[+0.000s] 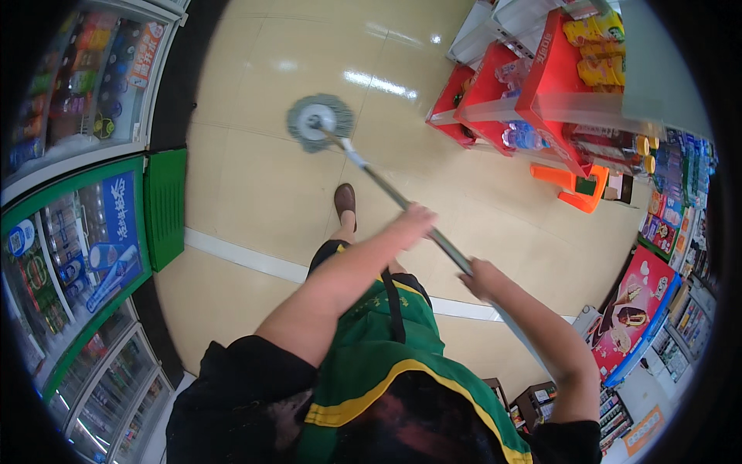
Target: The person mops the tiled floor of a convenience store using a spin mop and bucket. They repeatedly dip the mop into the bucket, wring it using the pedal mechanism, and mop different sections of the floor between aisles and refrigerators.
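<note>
A long mop handle (387,187) runs diagonally across the view, gripped by both of my hands. My left hand (414,225) is closed around its middle, nearer the mop head. Higher up the shaft, my right hand (482,279) holds it, and the rest passes along beneath my right forearm. At the far end, a round mop head (320,123) with grey-green strands and a white disc rests flat on the beige tiled floor (261,75). Its strands look slightly blurred. One brown shoe (345,200) of mine stands just below the mop head, and a green apron (388,330) covers my front.
Glass-door drink refrigerators (93,232) line the left side. Red display shelves (542,98) with bottles and yellow packs stand at upper right, an orange plastic stool (582,188) beneath them. An ice-cream freezer (635,316) stands at right. A white strip (249,255) crosses the floor.
</note>
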A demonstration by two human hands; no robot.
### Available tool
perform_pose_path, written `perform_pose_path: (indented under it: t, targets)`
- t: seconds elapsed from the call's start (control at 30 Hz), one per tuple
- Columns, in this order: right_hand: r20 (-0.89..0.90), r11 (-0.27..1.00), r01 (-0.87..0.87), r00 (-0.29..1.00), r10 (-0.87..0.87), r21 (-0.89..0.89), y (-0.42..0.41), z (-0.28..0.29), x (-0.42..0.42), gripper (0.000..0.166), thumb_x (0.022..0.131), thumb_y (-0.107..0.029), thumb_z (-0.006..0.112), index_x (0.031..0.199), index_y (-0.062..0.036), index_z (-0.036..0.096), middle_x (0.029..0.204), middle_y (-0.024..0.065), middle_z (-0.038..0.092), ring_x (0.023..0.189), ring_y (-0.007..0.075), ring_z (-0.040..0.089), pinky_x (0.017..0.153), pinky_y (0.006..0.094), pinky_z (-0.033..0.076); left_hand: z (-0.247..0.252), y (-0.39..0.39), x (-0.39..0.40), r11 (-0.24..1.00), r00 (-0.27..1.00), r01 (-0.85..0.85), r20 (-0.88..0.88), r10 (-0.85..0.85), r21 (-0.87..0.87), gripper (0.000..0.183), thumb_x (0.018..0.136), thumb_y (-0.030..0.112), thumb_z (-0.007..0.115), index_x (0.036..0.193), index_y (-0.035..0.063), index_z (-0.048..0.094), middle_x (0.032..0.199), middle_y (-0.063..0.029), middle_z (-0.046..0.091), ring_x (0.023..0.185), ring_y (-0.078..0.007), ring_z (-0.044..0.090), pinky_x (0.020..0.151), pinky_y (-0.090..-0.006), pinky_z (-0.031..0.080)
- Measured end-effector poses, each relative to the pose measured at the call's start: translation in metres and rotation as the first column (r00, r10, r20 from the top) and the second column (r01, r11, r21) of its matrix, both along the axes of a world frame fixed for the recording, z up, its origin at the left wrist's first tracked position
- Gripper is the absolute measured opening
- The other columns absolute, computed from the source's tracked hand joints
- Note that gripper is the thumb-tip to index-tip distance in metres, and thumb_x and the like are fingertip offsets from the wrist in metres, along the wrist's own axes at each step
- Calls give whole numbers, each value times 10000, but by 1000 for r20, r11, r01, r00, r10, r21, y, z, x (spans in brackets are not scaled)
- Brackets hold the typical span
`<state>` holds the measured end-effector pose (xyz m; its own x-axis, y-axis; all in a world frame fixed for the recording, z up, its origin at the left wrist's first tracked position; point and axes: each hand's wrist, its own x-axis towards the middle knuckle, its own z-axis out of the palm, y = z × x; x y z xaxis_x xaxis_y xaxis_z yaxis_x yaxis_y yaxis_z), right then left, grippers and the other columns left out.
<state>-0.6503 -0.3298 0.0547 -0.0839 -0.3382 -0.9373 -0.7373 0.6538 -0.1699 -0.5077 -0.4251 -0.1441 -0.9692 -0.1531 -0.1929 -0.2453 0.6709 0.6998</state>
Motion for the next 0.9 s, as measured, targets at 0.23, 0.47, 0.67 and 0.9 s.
perform_pose_path:
  t: [0.23,0.47,0.67,0.9]
  targets:
    - [245,996,1,969,22,-90,-214,-124,160,286,809,-162,507,1009,36,560,1009,214,603,932,329,598,797,396,481,-26,-225,184,920,802,-164,495,334,-355,235,758,156,602,949,111,472,1000,-106,506,1044,-314,449,800,-476,415]
    - [209,990,28,978,2,-139,-233,-138,183,315,815,-208,513,1026,21,562,1042,203,595,996,317,570,839,389,466,-27,-238,200,867,614,-177,636,467,-465,307,814,188,573,1089,145,443,1238,-70,404,1225,-312,348,879,-498,391]
    - [151,997,53,988,-44,-56,-113,-101,94,382,827,-291,523,1037,29,526,977,239,597,953,370,563,818,430,453,-4,-132,112,959,830,-92,512,223,-268,387,748,169,629,1104,141,481,1103,-131,509,1158,-335,404,857,-474,394]
    - [-49,976,217,975,-216,29,161,-13,-2,388,838,-343,538,938,30,498,827,276,591,816,440,566,720,472,448,36,117,-29,984,911,179,379,-160,-16,395,812,251,509,1192,150,468,1200,-160,488,1246,-462,269,958,-642,183]
